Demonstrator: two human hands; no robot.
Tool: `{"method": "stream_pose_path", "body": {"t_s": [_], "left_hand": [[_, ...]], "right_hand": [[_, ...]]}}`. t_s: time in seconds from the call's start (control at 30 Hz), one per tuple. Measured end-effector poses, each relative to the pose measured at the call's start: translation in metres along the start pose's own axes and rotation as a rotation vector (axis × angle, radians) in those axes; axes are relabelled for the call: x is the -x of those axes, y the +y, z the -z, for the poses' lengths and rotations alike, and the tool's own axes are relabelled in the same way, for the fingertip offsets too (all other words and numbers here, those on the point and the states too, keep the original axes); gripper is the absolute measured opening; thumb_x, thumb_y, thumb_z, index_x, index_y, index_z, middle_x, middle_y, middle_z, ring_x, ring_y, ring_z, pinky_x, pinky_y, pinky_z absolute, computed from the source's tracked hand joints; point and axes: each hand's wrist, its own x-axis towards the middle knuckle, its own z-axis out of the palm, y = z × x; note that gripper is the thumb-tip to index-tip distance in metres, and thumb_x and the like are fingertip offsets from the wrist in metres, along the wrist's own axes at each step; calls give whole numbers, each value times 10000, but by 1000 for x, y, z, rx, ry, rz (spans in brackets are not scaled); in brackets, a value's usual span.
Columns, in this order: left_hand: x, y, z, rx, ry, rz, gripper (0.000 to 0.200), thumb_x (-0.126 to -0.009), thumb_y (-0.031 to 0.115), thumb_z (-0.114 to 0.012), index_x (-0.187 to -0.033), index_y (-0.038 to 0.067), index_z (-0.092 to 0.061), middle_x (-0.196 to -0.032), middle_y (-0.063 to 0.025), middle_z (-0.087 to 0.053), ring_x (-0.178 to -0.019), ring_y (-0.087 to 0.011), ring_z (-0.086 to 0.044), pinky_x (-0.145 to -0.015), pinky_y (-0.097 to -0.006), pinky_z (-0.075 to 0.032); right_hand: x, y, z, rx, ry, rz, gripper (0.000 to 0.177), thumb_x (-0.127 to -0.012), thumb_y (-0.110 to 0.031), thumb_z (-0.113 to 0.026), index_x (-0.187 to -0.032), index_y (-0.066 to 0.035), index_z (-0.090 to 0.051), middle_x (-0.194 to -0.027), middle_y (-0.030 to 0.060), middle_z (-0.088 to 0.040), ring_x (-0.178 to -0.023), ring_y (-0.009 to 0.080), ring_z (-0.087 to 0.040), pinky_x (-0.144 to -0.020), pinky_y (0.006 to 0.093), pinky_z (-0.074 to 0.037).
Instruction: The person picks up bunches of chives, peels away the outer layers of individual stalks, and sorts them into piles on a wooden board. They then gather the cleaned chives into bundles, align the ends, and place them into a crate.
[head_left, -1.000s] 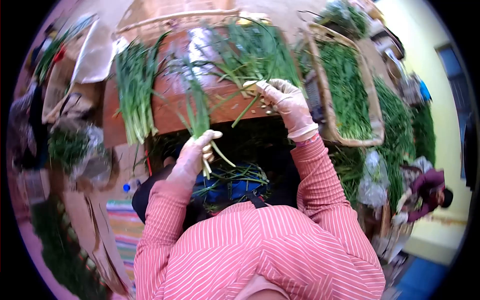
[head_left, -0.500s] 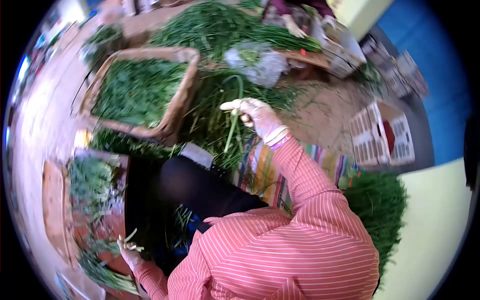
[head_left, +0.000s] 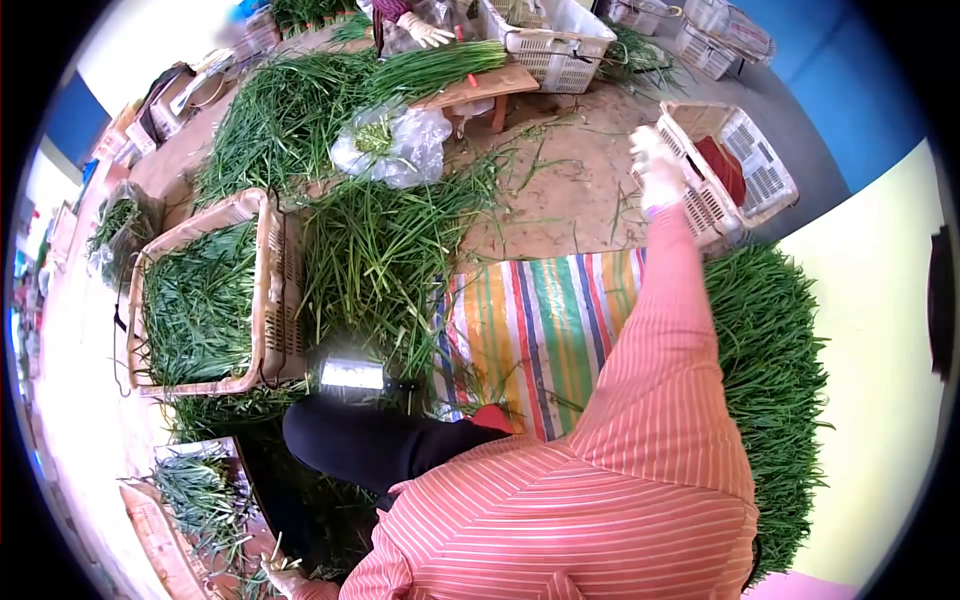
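My right hand [head_left: 657, 168], in a pale glove, is stretched out at the side of a white plastic crate [head_left: 687, 185]. Its fingers are apart and I see no stalk in them. At the bottom left, my gloved left hand [head_left: 285, 577] is closed beside a low board [head_left: 255, 510] carrying green chives [head_left: 200, 490]. Thin pale pieces show at its fingertips, too small to make out. Upright chives [head_left: 765, 400] stand densely packed right of my sleeve. A striped sheet [head_left: 550, 320] lies in front of my body.
A large crate [head_left: 262, 300] of loose greens stands at left. Chives [head_left: 375, 260] are strewn on the floor beside a plastic bag [head_left: 400, 150]. Another person's gloved hand [head_left: 425, 30] is over chives on a small wooden bench [head_left: 490, 85]. A lit rectangular object [head_left: 352, 375] lies near my knee.
My right hand has swung right and outward from above the strewn chives to the white crate. The bent green stalk it held no longer shows. The head view has shifted.
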Motion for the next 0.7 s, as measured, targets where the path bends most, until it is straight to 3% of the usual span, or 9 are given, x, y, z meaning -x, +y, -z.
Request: {"method": "stream_pose_path", "body": {"t_s": [0.07,0.13,0.2,0.27,0.33,0.37,0.43,0.5,0.7], "left_hand": [[-8,-8,-1,107,106,-96,481,-877,494,-453,-1189,144,-561,-851,-10,-491,-659,-168,-452,-593,-344,-356],[-7,-14,14,219,233,-195,426,-867,494,-546,-1104,145,-604,-708,9,-477,-502,-113,-433,-428,-243,-350],[74,2,-38,93,233,-297,445,-853,466,-557,-1131,119,-579,-994,-97,-515,-626,-190,-517,-499,-249,-425],[65,-1,-38,282,-51,-265,438,-873,469,-518,-1111,107,-585,-892,-91,-570,-730,-179,-539,-542,-267,-458],[136,15,-71,507,-280,-307,325,-885,395,-545,-950,84,-612,-651,5,-533,-503,-99,-481,-433,-214,-392],[163,34,-106,477,80,-304,262,-875,354,-582,-854,94,-605,-605,20,-502,-432,-82,-428,-389,-192,-341],[131,18,-81,705,-35,-205,214,-870,286,-620,-733,134,-556,-565,49,-462,-435,-61,-420,-374,-207,-314],[130,0,-70,973,-83,-215,219,-915,283,-571,-932,66,-597,-552,72,-335,-454,-60,-343,-431,-220,-324],[138,-19,-57,1132,-152,-200,328,-951,280,-511,-1162,38,-574,-580,67,-299,-502,-73,-327,-533,-247,-372]], "right_hand": [[53,39,-40,71,-192,-129,291,-830,-208,-602,-1076,-54,-621,-853,34,-675,-636,74,-571,-494,193,-397],[127,57,-91,53,-464,-299,209,-840,-168,-570,-985,-57,-672,-823,38,-677,-644,72,-573,-511,203,-407],[199,52,-153,291,-736,-466,243,-889,-180,-494,-914,-53,-700,-830,51,-688,-610,78,-554,-539,215,-432],[249,68,-205,356,-1064,-389,209,-888,-198,-548,-985,-80,-691,-885,64,-679,-692,119,-601,-626,245,-480],[319,63,-289,484,-956,979,230,-882,-218,-572,-1019,-65,-676,-975,78,-669,-845,186,-631,-767,276,-494],[347,52,-308,375,-1029,894,217,-864,-206,-595,-1006,-62,-675,-981,86,-665,-877,210,-629,-808,296,-486],[416,17,-345,195,-1298,630,204,-858,-194,-608,-996,-61,-676,-978,93,-664,-911,228,-628,-845,315,-479],[488,-10,-348,50,-1687,247,194,-884,-190,-586,-987,-58,-683,-949,90,-671,-926,216,-629,-842,319,-478],[660,-30,-340,153,-2386,483,429,-884,-426,-558,-1083,-55,-645,-1019,125,-651,-969,255,-604,-859,335,-459]]}}
